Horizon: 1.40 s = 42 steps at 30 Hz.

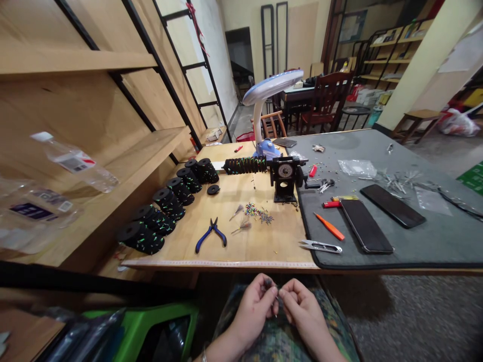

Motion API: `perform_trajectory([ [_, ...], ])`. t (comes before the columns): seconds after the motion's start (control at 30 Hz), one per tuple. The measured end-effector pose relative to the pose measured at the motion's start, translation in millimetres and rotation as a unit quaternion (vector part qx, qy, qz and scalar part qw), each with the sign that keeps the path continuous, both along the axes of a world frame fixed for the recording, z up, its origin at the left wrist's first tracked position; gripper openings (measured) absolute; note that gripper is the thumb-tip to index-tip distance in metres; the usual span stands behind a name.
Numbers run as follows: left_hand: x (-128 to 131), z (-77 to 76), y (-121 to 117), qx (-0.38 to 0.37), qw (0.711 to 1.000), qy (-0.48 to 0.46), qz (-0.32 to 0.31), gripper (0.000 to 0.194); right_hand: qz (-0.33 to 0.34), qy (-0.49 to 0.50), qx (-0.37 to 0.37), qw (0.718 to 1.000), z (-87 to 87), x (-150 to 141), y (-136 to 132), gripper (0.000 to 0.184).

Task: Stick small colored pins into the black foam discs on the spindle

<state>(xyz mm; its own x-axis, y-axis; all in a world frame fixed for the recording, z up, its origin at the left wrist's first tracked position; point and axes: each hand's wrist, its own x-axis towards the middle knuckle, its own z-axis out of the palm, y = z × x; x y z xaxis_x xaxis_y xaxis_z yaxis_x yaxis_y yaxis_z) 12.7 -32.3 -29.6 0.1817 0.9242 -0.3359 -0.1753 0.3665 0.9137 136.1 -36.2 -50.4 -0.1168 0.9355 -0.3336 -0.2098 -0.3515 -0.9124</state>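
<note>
My left hand [257,303] and my right hand [300,304] are close together over my lap, just in front of the table edge. The left fingers are pinched round a small dark, thin piece whose kind I cannot make out. My right thumb and forefinger pinch at its side, their contents too small to name. Beyond them on the wood lie blue-handled pliers [211,235], a pile of small coloured beads [252,209], thin metal pieces [266,217] and small wispy bundles [241,227]. A black hand-cranked winder [286,176] carries a row of dark spools [245,165].
Black foam spools [141,237] line the table's left side. A lamp [260,110] stands behind the winder. On the grey mat [271,261] lie thread snips [320,246], an orange-handled tool [329,226], two phones [366,226] and plastic bags. Bottles [75,161] rest on the left shelf.
</note>
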Motion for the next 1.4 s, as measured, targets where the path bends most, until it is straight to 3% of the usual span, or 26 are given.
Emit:
perform_trajectory([
  [0.67, 0.9, 0.0, 1.9, -0.001, 1.0, -0.007, 0.027, 0.036, 0.029, -0.015, 0.023, 0.999, -7.8, -3.4, -2.8, 0.043],
  [1.4, -0.8, 2.0, -0.2, 0.042, 0.997, 0.055, -0.022, 0.037, 0.007, -0.023, 0.041, 0.999, -7.7, -0.1, -0.5, 0.042],
])
